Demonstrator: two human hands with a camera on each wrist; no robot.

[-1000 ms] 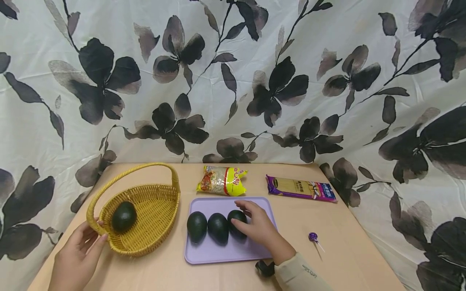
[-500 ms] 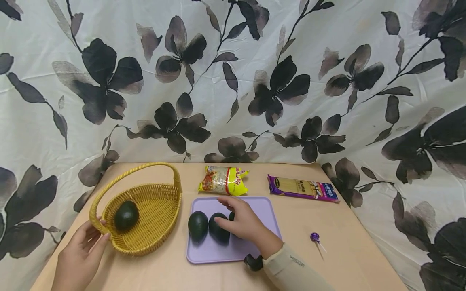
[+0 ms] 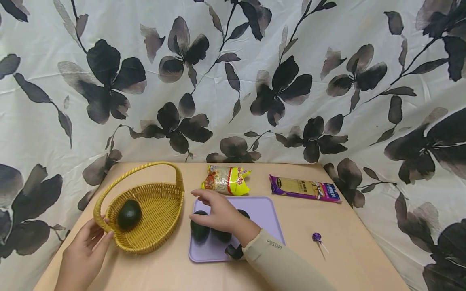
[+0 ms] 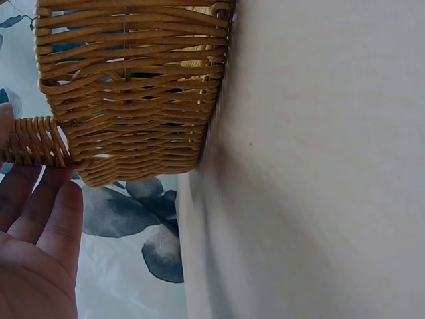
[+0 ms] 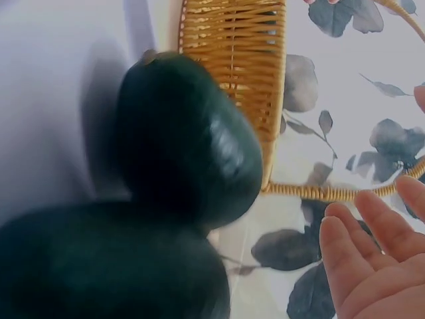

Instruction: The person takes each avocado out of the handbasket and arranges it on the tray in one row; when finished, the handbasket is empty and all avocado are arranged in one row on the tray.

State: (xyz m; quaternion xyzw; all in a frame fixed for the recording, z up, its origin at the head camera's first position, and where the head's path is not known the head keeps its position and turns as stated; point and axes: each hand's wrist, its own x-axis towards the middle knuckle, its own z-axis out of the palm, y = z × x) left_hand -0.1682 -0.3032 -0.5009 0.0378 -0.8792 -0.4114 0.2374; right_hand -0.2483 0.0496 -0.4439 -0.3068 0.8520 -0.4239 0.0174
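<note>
My left hand (image 3: pixel 84 252) pinches the handle of the yellow wicker basket (image 3: pixel 156 226) near its base at the left rim. The left wrist view shows fingers (image 4: pixel 60 219) under the woven handle (image 4: pixel 33 141). One dark green avocado (image 3: pixel 129 214) lies inside the basket. My right hand (image 3: pixel 222 214), fingers extended and thumb apart, is over a lilac tray (image 3: pixel 267 214) and holds nothing. Under it sit three avocados in a row; the leftmost avocado (image 3: pixel 199 232) is nearest the thumb, the others partly hidden. In the right wrist view, two avocados (image 5: pixel 189 139) loom large beside the fingers.
Behind the tray lies a yellow food packet (image 3: pixel 225 180). A purple-ended noodle packet (image 3: pixel 305 188) is at the back right, and a purple lollipop (image 3: pixel 317 237) lies right of the tray. Floral cloth (image 3: pixel 233 81) hangs behind the table (image 3: pixel 349 250).
My right hand has moved left across the tray, from the rightmost avocado to above the leftmost one. My left hand keeps its hold on the basket. The avocados stay put.
</note>
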